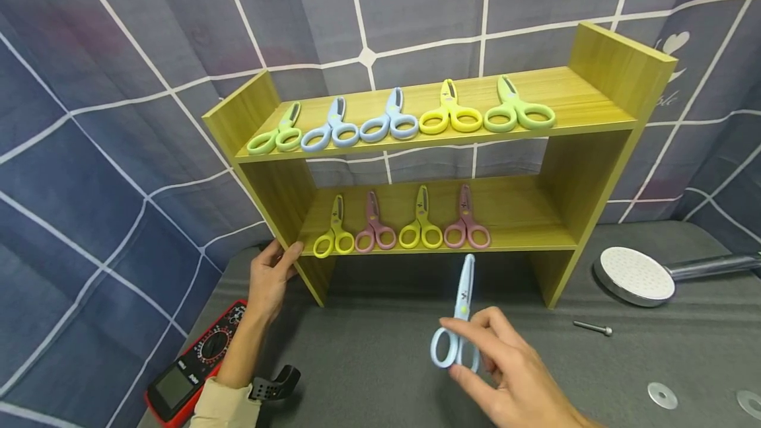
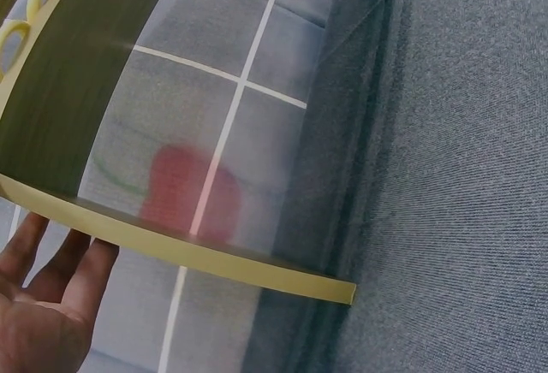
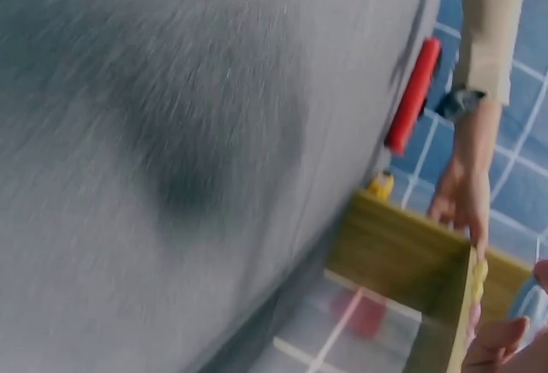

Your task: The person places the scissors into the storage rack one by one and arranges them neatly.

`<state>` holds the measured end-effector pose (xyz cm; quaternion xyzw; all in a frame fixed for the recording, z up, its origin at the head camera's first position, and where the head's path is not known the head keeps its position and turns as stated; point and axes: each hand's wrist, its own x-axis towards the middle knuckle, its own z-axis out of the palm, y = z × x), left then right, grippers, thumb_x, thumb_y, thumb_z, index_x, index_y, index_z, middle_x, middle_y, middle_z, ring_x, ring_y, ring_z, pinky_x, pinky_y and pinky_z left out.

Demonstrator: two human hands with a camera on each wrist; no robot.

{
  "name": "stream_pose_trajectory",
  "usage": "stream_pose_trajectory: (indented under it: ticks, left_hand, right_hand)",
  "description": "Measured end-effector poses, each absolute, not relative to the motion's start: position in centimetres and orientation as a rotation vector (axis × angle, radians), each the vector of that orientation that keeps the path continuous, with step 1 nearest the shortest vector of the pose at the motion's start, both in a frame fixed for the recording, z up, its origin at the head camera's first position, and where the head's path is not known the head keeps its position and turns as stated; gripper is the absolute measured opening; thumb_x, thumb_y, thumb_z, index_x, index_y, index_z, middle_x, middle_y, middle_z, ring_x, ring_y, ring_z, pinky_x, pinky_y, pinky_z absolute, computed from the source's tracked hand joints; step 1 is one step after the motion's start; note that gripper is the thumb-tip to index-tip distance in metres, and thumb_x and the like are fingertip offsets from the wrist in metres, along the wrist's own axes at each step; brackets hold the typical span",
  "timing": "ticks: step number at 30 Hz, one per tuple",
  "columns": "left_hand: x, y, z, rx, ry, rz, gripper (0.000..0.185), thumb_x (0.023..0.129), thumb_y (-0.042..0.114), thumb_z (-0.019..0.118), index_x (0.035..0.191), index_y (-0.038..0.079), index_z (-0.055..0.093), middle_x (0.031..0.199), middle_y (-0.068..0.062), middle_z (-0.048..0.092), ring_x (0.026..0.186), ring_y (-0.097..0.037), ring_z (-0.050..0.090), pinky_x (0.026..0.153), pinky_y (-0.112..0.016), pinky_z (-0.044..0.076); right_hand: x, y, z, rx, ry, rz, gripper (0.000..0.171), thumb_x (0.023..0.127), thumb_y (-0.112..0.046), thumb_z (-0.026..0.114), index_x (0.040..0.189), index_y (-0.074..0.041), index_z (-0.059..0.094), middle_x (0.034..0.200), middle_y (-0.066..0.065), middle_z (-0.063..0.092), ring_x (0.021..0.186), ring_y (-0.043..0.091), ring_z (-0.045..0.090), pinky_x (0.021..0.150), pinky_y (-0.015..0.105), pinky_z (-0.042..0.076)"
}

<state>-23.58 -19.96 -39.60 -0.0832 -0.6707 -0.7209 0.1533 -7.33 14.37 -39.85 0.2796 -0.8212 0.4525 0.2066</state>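
My right hand pinches a pair of light blue scissors by a handle loop, blades pointing up, in front of the lower shelf. My left hand holds the left side panel of a wooden two-tier shelf, thumb at the front edge and fingertips against the outer face, as the left wrist view shows. On the lower board stand yellow scissors and pink scissors, alternating in a row. Along the upper board are green scissors, blue scissors and yellow scissors.
Left of the shelf lies a red and black multimeter, partly behind the left forearm. A shower head, a bolt and a metal washer lie on the grey cloth to the right. A checked curtain hangs behind.
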Motion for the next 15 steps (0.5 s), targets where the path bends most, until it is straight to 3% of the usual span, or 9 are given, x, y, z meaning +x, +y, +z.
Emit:
stream_pose_trajectory:
  ticks: [4,9,15]
  left_hand:
    - [-23.6,-19.9,-39.6,-0.234,-1.924,-2.075,0.034,0.096,0.001,0.062,0.128,-0.009,0.059,0.099,0.001,0.07,0.086,-0.011,0.066,0.071,-0.029,0.057]
    - [-23.6,-20.0,-39.6,-0.225,-1.931,-2.062,0.033,0.096,0.001,0.062,0.128,-0.009,0.059,0.098,0.001,0.07,0.086,-0.011,0.066,0.071,-0.029,0.057]
    - [-23.6,-20.0,-39.6,-0.231,-1.933,-2.061,0.032,0.097,0.001,0.061,0.128,-0.009,0.059,0.098,0.001,0.07,0.086,-0.011,0.067,0.071,-0.029,0.057]
  right_hand:
    - [-7.2,16.3,-38.6,0.613,-2.213,1.218,0.066,0.071,0.006,0.082,0.13,-0.016,0.064,0.099,-0.007,0.046,0.064,0.001,0.038,0.047,0.015,0.032]
    - [-7.7,18.4,-37.5,0.39,-2.25,1.188,0.064,0.073,0.006,0.082,0.129,-0.019,0.065,0.093,-0.007,0.048,0.063,0.005,0.039,0.049,0.022,0.031]
    - [-8.9,20.4,-37.0,0.245,-2.219,1.126,0.061,0.072,0.006,0.083,0.128,-0.013,0.066,0.092,-0.007,0.055,0.055,0.004,0.039,0.048,0.023,0.031]
